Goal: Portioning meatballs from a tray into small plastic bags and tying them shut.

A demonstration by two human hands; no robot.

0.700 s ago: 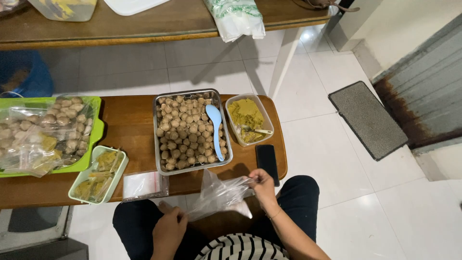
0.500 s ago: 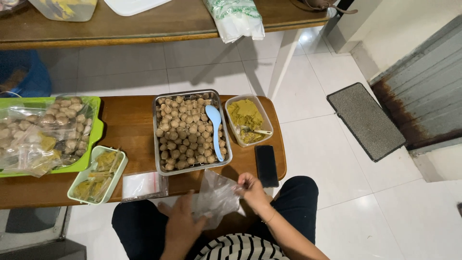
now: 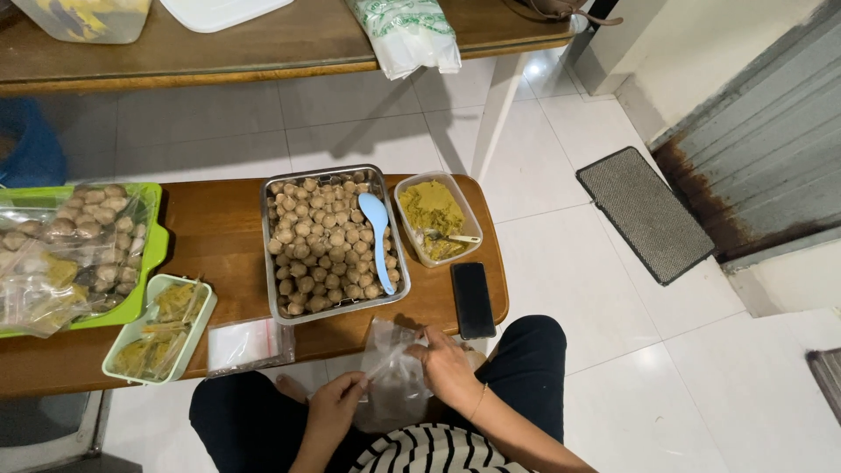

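Both my hands hold a clear plastic bag (image 3: pixel 390 372) over my lap, at the near edge of the low wooden table (image 3: pixel 219 228). My left hand (image 3: pixel 337 398) pinches its lower left edge; my right hand (image 3: pixel 447 363) grips its right side. Just beyond the bag sits a metal tray (image 3: pixel 267 254) full of brown meatballs, with a light blue spoon (image 3: pixel 377 232) lying on them. To the tray's right stands a clear tub of yellow-green paste (image 3: pixel 429 215) with a metal spoon in it.
A black phone (image 3: pixel 473 300) lies near the table's right corner. A stack of clear bags (image 3: pixel 250 343) and a pale green tub (image 3: pixel 158 328) sit at the near left. A green tray (image 3: pixel 153 250) with bagged meatballs is far left. A grey doormat (image 3: pixel 644 210) lies on the white floor.
My hands have drawn closer together on the bag. The right hand moved left and down from near the phone, and the bag now hangs bunched between them.
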